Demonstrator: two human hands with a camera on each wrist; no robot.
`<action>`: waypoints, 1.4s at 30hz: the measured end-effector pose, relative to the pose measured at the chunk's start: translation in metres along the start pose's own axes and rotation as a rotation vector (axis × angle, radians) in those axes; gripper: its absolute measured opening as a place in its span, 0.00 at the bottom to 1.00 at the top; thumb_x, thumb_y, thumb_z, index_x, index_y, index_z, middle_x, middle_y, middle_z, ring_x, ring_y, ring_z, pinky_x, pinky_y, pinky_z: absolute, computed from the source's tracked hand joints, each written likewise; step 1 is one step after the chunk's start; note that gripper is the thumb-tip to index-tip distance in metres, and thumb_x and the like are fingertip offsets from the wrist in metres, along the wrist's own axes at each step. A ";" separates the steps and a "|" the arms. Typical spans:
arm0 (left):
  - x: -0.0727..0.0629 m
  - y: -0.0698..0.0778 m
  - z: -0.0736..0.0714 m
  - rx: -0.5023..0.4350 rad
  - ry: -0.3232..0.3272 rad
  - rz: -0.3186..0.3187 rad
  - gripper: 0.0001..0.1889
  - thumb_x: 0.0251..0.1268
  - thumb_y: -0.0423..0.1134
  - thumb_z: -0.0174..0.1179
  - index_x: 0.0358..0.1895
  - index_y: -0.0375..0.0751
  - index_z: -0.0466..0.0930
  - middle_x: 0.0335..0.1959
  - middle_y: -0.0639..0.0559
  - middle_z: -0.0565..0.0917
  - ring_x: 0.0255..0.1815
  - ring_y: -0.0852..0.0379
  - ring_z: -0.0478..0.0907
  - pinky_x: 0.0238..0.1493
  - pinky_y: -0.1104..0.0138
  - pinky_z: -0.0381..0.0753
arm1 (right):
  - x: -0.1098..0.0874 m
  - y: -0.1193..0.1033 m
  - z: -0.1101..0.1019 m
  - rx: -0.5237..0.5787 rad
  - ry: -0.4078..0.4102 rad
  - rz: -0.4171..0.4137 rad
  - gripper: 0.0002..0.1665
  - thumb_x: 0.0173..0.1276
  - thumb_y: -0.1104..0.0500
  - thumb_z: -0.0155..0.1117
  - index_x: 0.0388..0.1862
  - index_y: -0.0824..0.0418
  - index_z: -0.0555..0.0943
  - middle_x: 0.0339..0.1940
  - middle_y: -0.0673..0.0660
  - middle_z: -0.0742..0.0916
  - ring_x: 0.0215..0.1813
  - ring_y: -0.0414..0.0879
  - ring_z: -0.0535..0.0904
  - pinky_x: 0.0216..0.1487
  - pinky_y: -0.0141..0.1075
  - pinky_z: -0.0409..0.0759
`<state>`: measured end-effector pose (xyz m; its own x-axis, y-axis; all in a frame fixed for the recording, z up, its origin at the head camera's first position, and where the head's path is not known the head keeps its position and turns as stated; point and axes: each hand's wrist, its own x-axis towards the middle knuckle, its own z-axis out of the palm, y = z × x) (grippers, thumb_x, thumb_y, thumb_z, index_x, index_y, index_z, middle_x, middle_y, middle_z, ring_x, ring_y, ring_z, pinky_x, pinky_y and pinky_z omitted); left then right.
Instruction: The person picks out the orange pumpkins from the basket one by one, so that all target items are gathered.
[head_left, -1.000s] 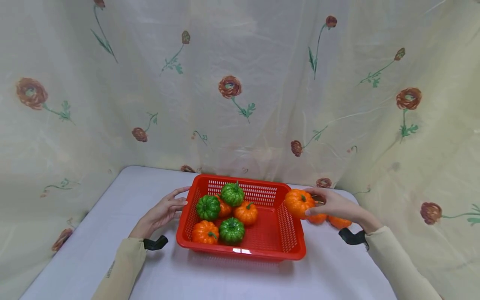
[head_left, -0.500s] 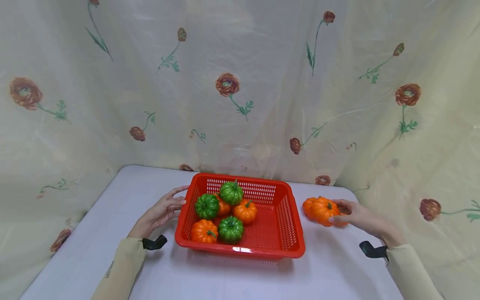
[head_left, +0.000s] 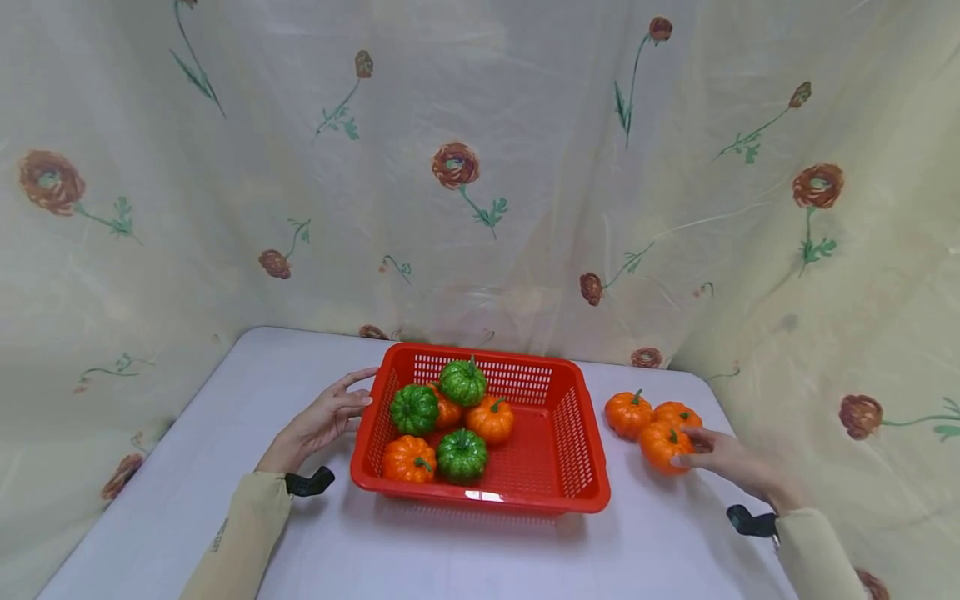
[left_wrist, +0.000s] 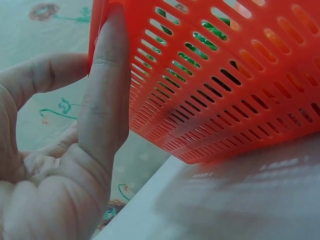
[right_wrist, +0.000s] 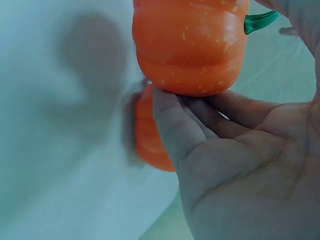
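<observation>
In the head view, my left hand (head_left: pixel 321 422) touches the left rim of a red plastic basket (head_left: pixel 495 497), its fingers fairly straight. The left wrist view has the thumb (left_wrist: pixel 102 95) against the slotted wall just at the rim. My right hand (head_left: pixel 738 467) holds an orange toy pumpkin (head_left: pixel 662 450) with a green stem, right of the basket. Fingers and thumb lie round its sides in the right wrist view, where another orange pumpkin (right_wrist: pixel 152 132) shows below it. Two orange pumpkins, one at the left (head_left: pixel 627 415) and one behind (head_left: pixel 677 412), sit on the table beside the held one.
Inside the basket, green pumpkins (head_left: pixel 461 457) and orange pumpkins (head_left: pixel 491 420) gather in the left half; its right half shows bare floor. The white-covered table (head_left: pixel 420 567) meets a floral curtain (head_left: pixel 510 275) at the back and sides.
My right hand has carried its orange pumpkin from over the basket's right rim out to the right and down beside the two others. My left hand keeps its place at the rim.
</observation>
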<state>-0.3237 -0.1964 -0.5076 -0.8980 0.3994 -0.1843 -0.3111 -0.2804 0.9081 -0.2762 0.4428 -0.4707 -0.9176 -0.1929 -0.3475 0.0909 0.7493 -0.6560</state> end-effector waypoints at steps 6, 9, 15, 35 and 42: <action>0.000 -0.001 -0.001 0.004 0.003 0.006 0.36 0.69 0.33 0.55 0.76 0.52 0.50 0.50 0.47 0.77 0.47 0.54 0.83 0.45 0.59 0.85 | 0.005 0.010 0.011 -0.011 0.012 0.020 0.51 0.63 0.46 0.65 0.69 0.80 0.56 0.68 0.80 0.65 0.67 0.71 0.64 0.65 0.61 0.68; 0.000 -0.001 -0.001 0.008 0.008 0.006 0.35 0.69 0.33 0.54 0.76 0.52 0.50 0.51 0.48 0.76 0.47 0.54 0.83 0.45 0.59 0.85 | 0.008 0.012 0.013 -0.008 0.006 0.037 0.51 0.64 0.45 0.65 0.69 0.80 0.56 0.68 0.80 0.65 0.67 0.71 0.63 0.65 0.62 0.67; 0.002 -0.001 0.000 0.031 0.008 0.011 0.35 0.70 0.33 0.54 0.76 0.52 0.50 0.51 0.47 0.76 0.48 0.54 0.83 0.46 0.59 0.85 | 0.013 0.014 0.014 -0.013 -0.012 0.089 0.54 0.64 0.42 0.63 0.70 0.79 0.54 0.70 0.79 0.62 0.68 0.72 0.60 0.65 0.66 0.64; 0.003 -0.002 -0.001 0.050 0.014 0.019 0.34 0.71 0.33 0.52 0.76 0.51 0.50 0.45 0.49 0.78 0.46 0.55 0.83 0.43 0.61 0.86 | 0.012 0.013 0.015 -0.023 -0.005 0.118 0.54 0.65 0.39 0.62 0.69 0.81 0.57 0.69 0.79 0.64 0.66 0.72 0.62 0.63 0.65 0.66; 0.004 -0.002 -0.002 0.067 0.016 0.032 0.35 0.70 0.33 0.53 0.76 0.50 0.49 0.46 0.49 0.79 0.46 0.54 0.83 0.45 0.60 0.86 | 0.005 0.015 0.006 -0.020 0.018 0.062 0.46 0.67 0.42 0.61 0.67 0.77 0.63 0.67 0.76 0.69 0.65 0.69 0.66 0.61 0.62 0.71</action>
<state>-0.3266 -0.1957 -0.5111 -0.9122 0.3771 -0.1601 -0.2610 -0.2339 0.9366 -0.2768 0.4492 -0.4859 -0.9173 -0.1340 -0.3749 0.1405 0.7722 -0.6197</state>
